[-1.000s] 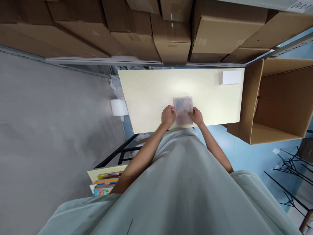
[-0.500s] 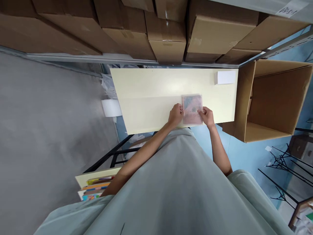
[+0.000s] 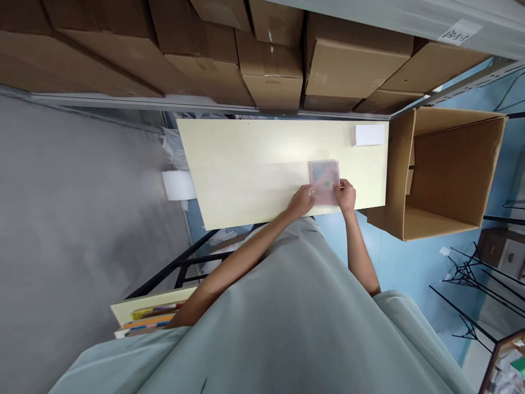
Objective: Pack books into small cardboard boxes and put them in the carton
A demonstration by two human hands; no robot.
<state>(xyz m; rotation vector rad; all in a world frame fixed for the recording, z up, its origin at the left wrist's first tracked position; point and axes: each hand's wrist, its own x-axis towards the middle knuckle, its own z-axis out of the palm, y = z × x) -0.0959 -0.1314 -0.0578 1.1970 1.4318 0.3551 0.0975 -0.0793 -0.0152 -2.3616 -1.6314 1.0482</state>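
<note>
A flat, square pink packet (image 3: 326, 175) with a bluish patch, in what looks like a clear plastic wrapper, is at the near side of the cream tabletop (image 3: 246, 186). My left hand (image 3: 302, 201) has its fingers curled closed on the packet's lower left edge. On the opposite edge, my right hand (image 3: 346, 196) pinches the packet between thumb and fingers. The print on it is too blurred to read. Whether it rests on the table or is lifted slightly, I cannot tell.
A small white box (image 3: 369, 135) sits at the table's far right corner. Beside the table's right end stands a large open carton (image 3: 400, 180). Several closed cartons (image 3: 273, 87) fill the shelf behind. A white roll (image 3: 179, 185) is past the left edge.
My left hand has slid down and slightly right along the packet's left edge. The right hand keeps its hold. The whole view has shifted a little.
</note>
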